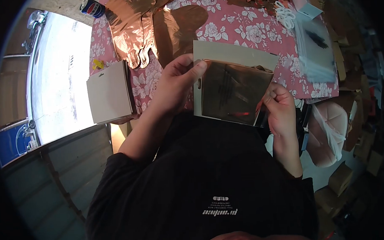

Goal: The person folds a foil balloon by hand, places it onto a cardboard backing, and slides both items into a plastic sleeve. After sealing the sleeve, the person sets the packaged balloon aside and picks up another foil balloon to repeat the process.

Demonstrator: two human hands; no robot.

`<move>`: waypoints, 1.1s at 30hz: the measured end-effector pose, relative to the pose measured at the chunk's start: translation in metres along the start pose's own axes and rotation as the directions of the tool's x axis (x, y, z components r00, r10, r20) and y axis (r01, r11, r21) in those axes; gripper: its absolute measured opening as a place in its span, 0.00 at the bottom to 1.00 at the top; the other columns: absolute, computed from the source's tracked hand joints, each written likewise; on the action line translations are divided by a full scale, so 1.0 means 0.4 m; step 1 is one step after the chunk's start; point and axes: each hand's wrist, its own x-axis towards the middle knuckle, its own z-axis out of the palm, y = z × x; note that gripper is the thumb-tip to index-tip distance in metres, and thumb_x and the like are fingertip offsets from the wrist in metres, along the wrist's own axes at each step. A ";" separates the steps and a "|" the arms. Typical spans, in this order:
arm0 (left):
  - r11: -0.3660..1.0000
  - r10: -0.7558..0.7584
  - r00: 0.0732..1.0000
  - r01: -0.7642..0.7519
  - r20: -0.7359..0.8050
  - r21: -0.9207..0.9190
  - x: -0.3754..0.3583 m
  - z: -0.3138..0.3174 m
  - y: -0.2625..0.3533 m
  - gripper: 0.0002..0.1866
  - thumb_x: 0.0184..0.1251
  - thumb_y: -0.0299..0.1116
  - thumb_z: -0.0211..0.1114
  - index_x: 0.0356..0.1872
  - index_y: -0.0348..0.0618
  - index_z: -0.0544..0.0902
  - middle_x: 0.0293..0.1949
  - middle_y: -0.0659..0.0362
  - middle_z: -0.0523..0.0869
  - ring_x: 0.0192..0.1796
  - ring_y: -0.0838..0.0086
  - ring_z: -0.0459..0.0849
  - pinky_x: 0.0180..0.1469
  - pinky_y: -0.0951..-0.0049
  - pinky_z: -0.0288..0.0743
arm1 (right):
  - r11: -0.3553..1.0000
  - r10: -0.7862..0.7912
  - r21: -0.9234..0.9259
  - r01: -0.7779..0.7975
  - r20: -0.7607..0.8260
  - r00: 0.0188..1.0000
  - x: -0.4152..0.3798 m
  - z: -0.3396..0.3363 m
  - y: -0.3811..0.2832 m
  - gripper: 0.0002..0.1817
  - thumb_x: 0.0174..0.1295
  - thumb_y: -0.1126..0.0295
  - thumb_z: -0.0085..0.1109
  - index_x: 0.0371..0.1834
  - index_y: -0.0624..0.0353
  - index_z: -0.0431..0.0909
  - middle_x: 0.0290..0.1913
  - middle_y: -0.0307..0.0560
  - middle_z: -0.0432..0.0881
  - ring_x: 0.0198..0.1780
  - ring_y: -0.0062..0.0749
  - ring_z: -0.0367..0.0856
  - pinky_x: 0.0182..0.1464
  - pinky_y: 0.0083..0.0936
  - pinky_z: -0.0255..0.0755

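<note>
In front of my chest I hold a beige card (236, 51) with a hang slot at its left edge. A folded, glossy copper-coloured sheet (233, 93) lies flat against the card and covers most of it. My left hand (178, 80) is closed on the left edge, its thumb pressing on the sheet's upper left corner. At the right edge my right hand (280, 106) is closed, fingers pinching the side of the sheet and card. To the left, a stack of beige cards (110, 93) with a hang slot sits on the table's corner.
The table has a pink floral cloth (254, 33). Glossy copper-coloured pieces (131, 27) lie at its far left. A soda can (92, 8), a small yellow item (98, 64), white loops (285, 15) and clear plastic bags (314, 52) are around. A padded stool (325, 132) stands right.
</note>
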 end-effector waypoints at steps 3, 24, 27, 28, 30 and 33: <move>0.992 -0.074 0.996 0.079 -0.054 0.100 -0.014 0.032 -0.003 0.11 0.82 0.28 0.69 0.59 0.37 0.87 0.52 0.62 0.92 0.53 0.83 0.86 0.58 0.77 0.79 | 0.998 -0.003 0.062 0.004 -0.018 1.000 0.003 -0.003 0.001 0.08 0.81 0.79 0.59 0.57 0.66 0.84 0.45 0.46 0.91 0.45 0.27 0.90 0.52 0.25 0.84; 0.937 0.022 0.991 0.026 -0.133 0.350 -0.019 0.078 -0.032 0.18 0.73 0.21 0.75 0.59 0.37 0.79 0.47 0.61 0.88 0.51 0.75 0.90 0.58 0.72 0.83 | 0.991 0.124 0.057 -0.120 -0.080 0.989 0.054 0.008 -0.020 0.05 0.76 0.75 0.69 0.50 0.59 0.83 0.44 0.40 0.91 0.42 0.19 0.87 0.46 0.19 0.81; 0.967 0.063 0.989 -0.028 -0.133 0.254 -0.017 0.100 -0.029 0.20 0.73 0.21 0.75 0.61 0.36 0.79 0.52 0.58 0.90 0.53 0.75 0.90 0.62 0.71 0.83 | 0.997 0.051 0.063 -0.041 -0.156 0.986 0.061 0.013 -0.026 0.05 0.74 0.77 0.71 0.47 0.59 0.84 0.43 0.40 0.91 0.43 0.17 0.87 0.46 0.17 0.79; 0.966 0.066 0.989 -0.030 -0.132 0.255 -0.017 0.099 -0.029 0.20 0.73 0.21 0.75 0.61 0.36 0.79 0.52 0.58 0.90 0.53 0.75 0.90 0.62 0.71 0.83 | 0.997 0.048 0.064 -0.038 -0.155 0.987 0.062 0.012 -0.030 0.05 0.74 0.77 0.71 0.47 0.59 0.84 0.43 0.40 0.91 0.43 0.17 0.87 0.46 0.17 0.79; 0.952 0.114 0.984 -0.070 -0.135 0.297 -0.017 0.093 -0.033 0.21 0.73 0.20 0.74 0.63 0.35 0.79 0.56 0.55 0.91 0.56 0.73 0.91 0.65 0.70 0.82 | 0.988 0.062 0.148 -0.046 -0.108 0.992 0.063 0.012 -0.036 0.10 0.73 0.78 0.71 0.53 0.60 0.84 0.46 0.40 0.92 0.45 0.18 0.88 0.48 0.17 0.80; 0.969 0.148 0.970 -0.104 -0.190 0.224 -0.010 0.084 -0.023 0.22 0.73 0.20 0.74 0.64 0.36 0.78 0.57 0.54 0.91 0.58 0.72 0.90 0.66 0.69 0.82 | 0.985 0.088 0.163 -0.060 -0.167 0.982 0.050 0.065 -0.094 0.17 0.71 0.81 0.71 0.60 0.61 0.82 0.47 0.41 0.92 0.47 0.20 0.89 0.51 0.18 0.82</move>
